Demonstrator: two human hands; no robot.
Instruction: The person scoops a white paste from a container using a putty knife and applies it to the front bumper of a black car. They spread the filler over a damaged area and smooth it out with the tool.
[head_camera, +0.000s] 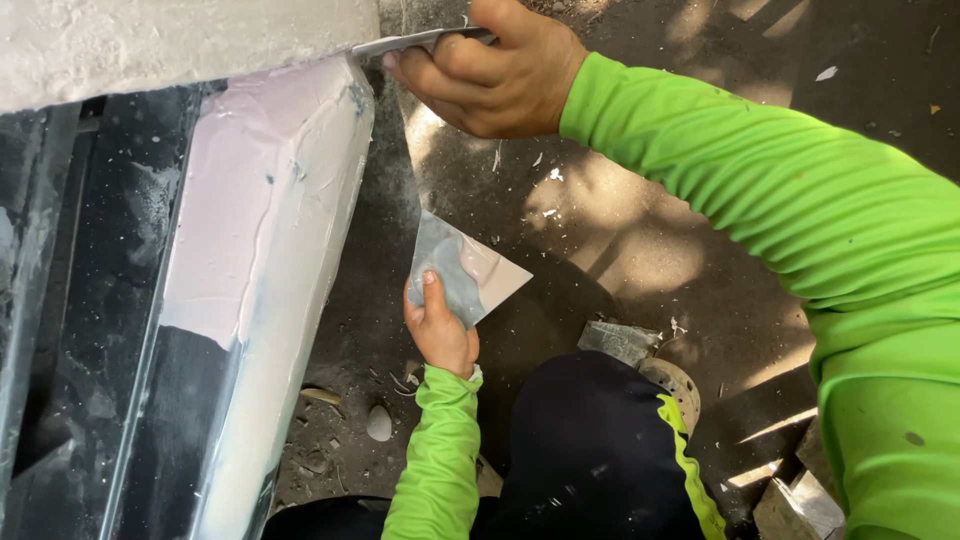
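Two hands share the work, seen from my head camera. My right hand (495, 75) is clenched around a thin grey metal spreader blade (405, 42), pressed flat at the top edge of the long panel coated in pale pink filler (265, 190), wrist bent inward so the blade meets the surface. My left hand (440, 330) pinches a square grey mixing board (465, 275) low and tilted, near the panel.

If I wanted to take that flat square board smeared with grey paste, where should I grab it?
Probably by the bare corner nearest the left hand, coming from below. The filler board is a thin plate held tilted, its middle wet with grey paste, so pinch the clean edge, thumb on top.
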